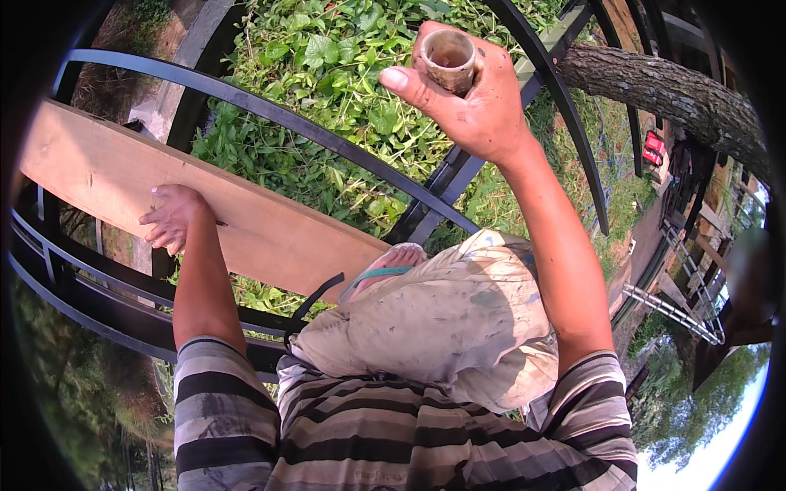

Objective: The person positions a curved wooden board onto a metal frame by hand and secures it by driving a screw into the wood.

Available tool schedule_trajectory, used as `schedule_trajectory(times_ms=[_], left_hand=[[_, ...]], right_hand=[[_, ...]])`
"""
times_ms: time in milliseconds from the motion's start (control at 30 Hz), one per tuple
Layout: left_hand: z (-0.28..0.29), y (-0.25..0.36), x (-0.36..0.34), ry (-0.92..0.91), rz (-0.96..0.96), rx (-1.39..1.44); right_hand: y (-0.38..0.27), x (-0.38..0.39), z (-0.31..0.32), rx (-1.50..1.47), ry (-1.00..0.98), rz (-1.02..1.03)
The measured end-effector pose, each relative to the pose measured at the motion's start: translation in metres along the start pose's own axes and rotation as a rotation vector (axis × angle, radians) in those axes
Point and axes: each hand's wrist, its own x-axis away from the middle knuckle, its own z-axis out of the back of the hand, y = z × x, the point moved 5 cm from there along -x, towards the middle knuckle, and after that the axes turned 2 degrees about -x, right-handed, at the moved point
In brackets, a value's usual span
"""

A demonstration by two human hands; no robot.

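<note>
My right hand (491, 106) is raised at the upper middle, its fingers wrapped around a small, stained, cup-like cylinder (449, 72). The round mouth of that cylinder faces up, with a brownish inside; whether anything lies in it I cannot tell. The thumb sticks out to the left. On the left, my left hand (176, 217) rests on a long wooden plank (90, 159), fingers apart and nothing held. The plank lies across black metal framing, and my sandalled foot (393, 268) is at its right end.
Curved black metal bars (262, 110) cross above the plank, with more bars (565, 106) beside my right arm. Leafy green plants (319, 90) grow below. A thick tree trunk (663, 86) slants in at upper right. A metal ladder-like frame (675, 315) and a red item (653, 147) are at right.
</note>
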Motion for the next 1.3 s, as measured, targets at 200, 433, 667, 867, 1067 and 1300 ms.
schedule_trajectory(times_ms=[200, 433, 667, 867, 1067, 1300], left_hand=[[0.004, 0.004, 0.003, -0.04, 0.014, -0.013], [-0.007, -0.001, -0.004, 0.039, 0.0, -0.01], [0.0, 0.001, 0.002, 0.005, -0.022, 0.04], [-0.008, -0.001, -0.003, 0.006, -0.011, 0.03], [-0.007, 0.0, -0.002, -0.007, 0.006, 0.051], [0.006, 0.004, 0.005, -0.047, 0.025, 0.062]], right_hand=[[0.007, 0.006, 0.024, 0.018, 0.011, 0.038], [0.006, 0.031, 0.045, -0.237, 0.177, -0.067], [0.011, 0.048, 0.057, 0.126, 0.347, 0.349], [0.006, 0.048, 0.064, -0.01, 0.36, 0.276], [0.009, 0.043, 0.066, -0.242, 0.315, 0.151], [0.021, 0.033, 0.074, -0.039, 0.271, 0.159]])
